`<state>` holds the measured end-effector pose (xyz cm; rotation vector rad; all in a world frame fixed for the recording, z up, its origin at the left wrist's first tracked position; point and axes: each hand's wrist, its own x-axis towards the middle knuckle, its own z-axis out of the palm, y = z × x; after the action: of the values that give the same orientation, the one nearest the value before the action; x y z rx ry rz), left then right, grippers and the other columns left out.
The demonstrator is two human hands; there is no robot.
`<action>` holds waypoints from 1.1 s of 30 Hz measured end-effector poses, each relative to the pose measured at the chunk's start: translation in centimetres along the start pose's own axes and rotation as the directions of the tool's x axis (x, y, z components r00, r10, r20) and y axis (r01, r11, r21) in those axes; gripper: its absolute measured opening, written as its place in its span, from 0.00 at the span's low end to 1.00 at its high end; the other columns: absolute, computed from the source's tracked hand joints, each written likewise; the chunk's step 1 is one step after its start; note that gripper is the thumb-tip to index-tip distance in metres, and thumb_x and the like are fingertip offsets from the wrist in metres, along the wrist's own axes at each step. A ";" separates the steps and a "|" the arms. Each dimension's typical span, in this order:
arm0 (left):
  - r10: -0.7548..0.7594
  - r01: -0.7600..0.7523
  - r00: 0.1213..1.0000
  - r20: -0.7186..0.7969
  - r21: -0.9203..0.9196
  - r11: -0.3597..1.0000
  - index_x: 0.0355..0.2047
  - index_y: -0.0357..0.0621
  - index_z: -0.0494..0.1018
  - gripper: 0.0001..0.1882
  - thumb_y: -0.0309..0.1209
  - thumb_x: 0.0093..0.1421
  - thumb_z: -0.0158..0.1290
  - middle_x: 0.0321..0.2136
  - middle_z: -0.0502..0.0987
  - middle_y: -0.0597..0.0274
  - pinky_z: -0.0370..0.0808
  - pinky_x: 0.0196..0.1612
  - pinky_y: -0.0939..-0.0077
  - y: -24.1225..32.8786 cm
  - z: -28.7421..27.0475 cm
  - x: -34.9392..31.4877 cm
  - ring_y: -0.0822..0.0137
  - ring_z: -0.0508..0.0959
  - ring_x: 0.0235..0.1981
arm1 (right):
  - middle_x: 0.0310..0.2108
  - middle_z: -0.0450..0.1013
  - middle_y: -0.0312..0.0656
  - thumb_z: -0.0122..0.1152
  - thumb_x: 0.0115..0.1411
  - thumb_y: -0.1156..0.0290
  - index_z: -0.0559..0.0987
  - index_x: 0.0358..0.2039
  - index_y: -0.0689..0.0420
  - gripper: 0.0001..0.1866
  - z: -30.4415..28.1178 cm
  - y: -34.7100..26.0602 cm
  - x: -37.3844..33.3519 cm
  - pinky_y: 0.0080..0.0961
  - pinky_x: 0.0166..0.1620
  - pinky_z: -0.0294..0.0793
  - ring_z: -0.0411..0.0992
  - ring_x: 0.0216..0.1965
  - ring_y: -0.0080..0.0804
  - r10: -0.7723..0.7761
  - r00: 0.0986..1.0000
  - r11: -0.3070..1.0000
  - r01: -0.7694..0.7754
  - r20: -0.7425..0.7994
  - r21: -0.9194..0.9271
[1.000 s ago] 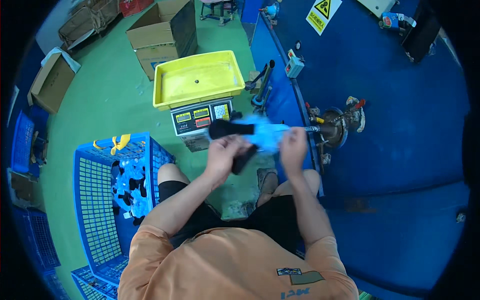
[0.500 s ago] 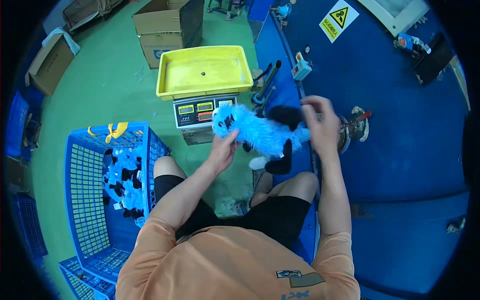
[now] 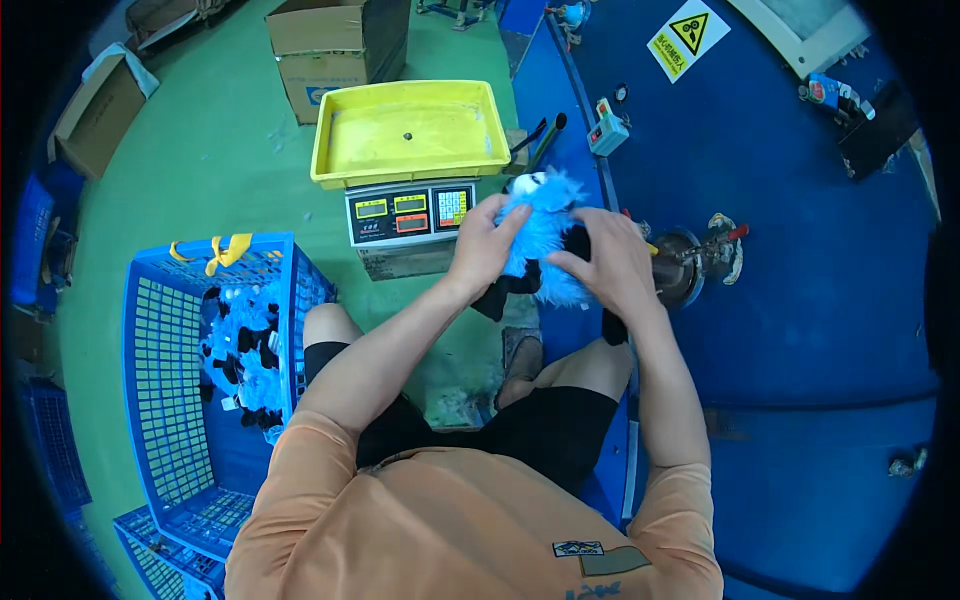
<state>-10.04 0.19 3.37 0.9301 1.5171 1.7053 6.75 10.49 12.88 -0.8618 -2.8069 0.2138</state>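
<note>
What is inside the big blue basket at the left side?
Fluffy blue and black toys lie piled inside the blue basket; what is underneath them is covered and cannot be seen.

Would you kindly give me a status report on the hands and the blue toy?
Left hand, right hand: both holding furry blue toy. Black limbs showing. Nothing visibly blocking either hand.

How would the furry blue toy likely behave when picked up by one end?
The furry blue toy would probably flop, as its black limbs splay loosely between the left hand and right hand. Its soft-looking pile suggests it wouldn't slip easily or shatter.
</note>
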 end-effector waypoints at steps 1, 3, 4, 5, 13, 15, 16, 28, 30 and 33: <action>0.007 -0.009 0.999 -0.036 -0.076 0.997 0.48 0.38 0.73 0.12 0.30 0.66 0.52 0.35 0.78 0.62 0.72 0.35 0.80 -0.7 -0.1 -0.6 0.75 0.73 0.33 | 0.37 0.79 0.44 0.68 0.56 0.57 0.79 0.44 0.55 0.20 0.6 -1.1 0.5 0.38 0.48 0.70 0.75 0.40 0.43 -0.051 0.997 0.999 0.051 -0.063 -0.015; 0.011 -0.037 0.993 -0.113 -0.222 0.974 0.47 0.39 0.73 0.12 0.30 0.67 0.51 0.34 0.77 0.62 0.71 0.34 0.82 -1.8 -0.2 -1.2 0.75 0.72 0.32 | 0.38 0.79 0.43 0.68 0.56 0.56 0.80 0.42 0.56 0.19 1.4 -2.4 1.1 0.35 0.47 0.70 0.75 0.40 0.41 -0.157 0.970 0.987 0.150 -0.186 -0.051; 0.011 -0.035 0.994 -0.109 -0.221 0.975 0.47 0.39 0.73 0.12 0.30 0.67 0.51 0.34 0.77 0.62 0.71 0.34 0.82 -2.2 -0.2 -1.3 0.75 0.72 0.32 | 0.38 0.79 0.43 0.68 0.56 0.56 0.80 0.42 0.56 0.19 1.8 -2.4 1.1 0.35 0.47 0.70 0.75 0.40 0.41 -0.153 0.970 0.988 0.146 -0.188 -0.050; -0.034 0.005 0.995 -0.095 -0.286 0.958 0.47 0.39 0.73 0.11 0.30 0.67 0.50 0.34 0.77 0.63 0.71 0.34 0.82 -2.5 0.0 -1.3 0.75 0.72 0.32 | 0.37 0.79 0.42 0.68 0.56 0.57 0.80 0.41 0.56 0.18 2.6 -2.2 1.0 0.34 0.46 0.70 0.74 0.40 0.41 -0.141 0.976 0.990 0.135 -0.166 -0.051; -0.106 0.139 0.986 0.125 -0.296 0.945 0.50 0.39 0.72 0.11 0.26 0.69 0.46 0.35 0.77 0.63 0.71 0.36 0.83 -2.6 0.9 1.7 0.75 0.73 0.32 | 0.31 0.77 0.37 0.68 0.56 0.62 0.81 0.34 0.54 0.10 1.9 -0.9 -0.2 0.31 0.41 0.68 0.72 0.36 0.37 -0.236 0.962 0.948 0.197 -0.135 -0.249; -0.090 0.144 0.981 0.171 -0.339 0.930 0.50 0.38 0.72 0.12 0.26 0.69 0.46 0.35 0.77 0.63 0.71 0.36 0.83 -2.3 1.0 3.0 0.75 0.73 0.33 | 0.29 0.76 0.37 0.68 0.56 0.65 0.80 0.32 0.54 0.08 0.6 -2.2 -0.2 0.34 0.43 0.68 0.71 0.34 0.36 -0.328 0.930 0.944 0.317 -0.166 -0.092; -0.070 0.147 0.975 0.210 -0.377 0.914 0.50 0.38 0.72 0.12 0.27 0.69 0.47 0.35 0.77 0.62 0.71 0.36 0.83 -2.0 1.0 3.7 0.75 0.73 0.33 | 0.29 0.76 0.37 0.68 0.56 0.65 0.80 0.32 0.54 0.08 1.1 -3.1 0.0 0.34 0.43 0.68 0.71 0.34 0.36 -0.325 0.931 0.945 0.313 -0.168 -0.095; -0.238 0.271 0.944 0.228 -0.126 0.954 0.48 0.35 0.77 0.14 0.29 0.65 0.53 0.32 0.78 0.62 0.73 0.36 0.83 -3.1 -1.4 -5.4 0.73 0.77 0.31 | 0.31 0.77 0.40 0.63 0.59 0.66 0.78 0.36 0.53 0.07 4.5 -1.1 1.3 0.41 0.60 0.66 0.76 0.40 0.40 -0.193 0.974 0.949 0.215 0.117 -0.229; -0.276 0.293 0.955 0.106 -0.235 0.927 0.45 0.35 0.78 0.12 0.28 0.66 0.52 0.31 0.78 0.63 0.74 0.37 0.82 -2.4 -2.5 -5.8 0.73 0.76 0.31 | 0.32 0.77 0.40 0.64 0.58 0.66 0.78 0.36 0.53 0.08 5.0 -0.6 0.8 0.40 0.59 0.66 0.76 0.40 0.40 -0.256 0.966 0.945 0.260 0.043 -0.199; -0.319 0.314 0.948 0.011 -0.214 0.925 0.46 0.35 0.78 0.12 0.27 0.66 0.52 0.33 0.78 0.63 0.76 0.38 0.81 -2.9 -4.3 -4.8 0.73 0.77 0.32 | 0.33 0.77 0.39 0.65 0.55 0.67 0.77 0.36 0.53 0.10 6.7 0.1 -0.2 0.39 0.58 0.67 0.75 0.40 0.39 -0.426 0.888 0.903 0.408 -0.173 -0.133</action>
<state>-11.14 -5.77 -0.24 0.5221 1.3799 1.6063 5.43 9.96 6.31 -0.2542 -2.7423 -0.0679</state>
